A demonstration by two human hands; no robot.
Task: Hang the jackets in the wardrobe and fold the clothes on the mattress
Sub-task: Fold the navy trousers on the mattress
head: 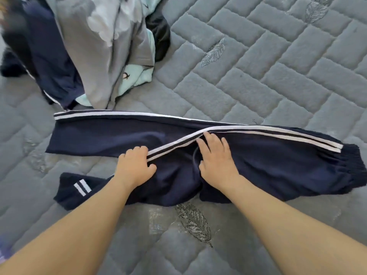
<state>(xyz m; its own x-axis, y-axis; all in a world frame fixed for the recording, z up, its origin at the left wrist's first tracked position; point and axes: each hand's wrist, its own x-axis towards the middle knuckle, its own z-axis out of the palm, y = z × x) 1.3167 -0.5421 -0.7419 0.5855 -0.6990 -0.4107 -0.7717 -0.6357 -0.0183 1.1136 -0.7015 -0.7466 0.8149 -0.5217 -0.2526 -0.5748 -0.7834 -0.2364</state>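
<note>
Trousers: navy track trousers (258, 165) with white side stripes lie flat across the grey quilted mattress (278, 66), running left to right in front of the person. The elastic cuff end sits at the far right; one leg reaches away to the left.

Fold: part of the cloth is turned over, so that one striped edge runs on a slant across the middle. A smaller flap with a short bit of stripe lies nearer the person, at lower left.

Left hand: the left hand (135, 165) rests on the trousers at the lower end of the slanted stripe. Its fingers are curled at that edge — whether they pinch the cloth or only press it, I cannot tell.

Right hand: the right hand (216, 157) lies palm down on the cloth just right of the left one, fingers straight and spread, the tips at the stripe. It grasps nothing — it presses flat.

Pile: a heap of clothes (103, 46) sits at upper left, just beyond the trousers — grey cloth with pale patches, a light turquoise piece, something black, and another navy garment (53, 62) with a white stripe.

Mattress marks: leaf patterns are stitched into the cover.
</note>
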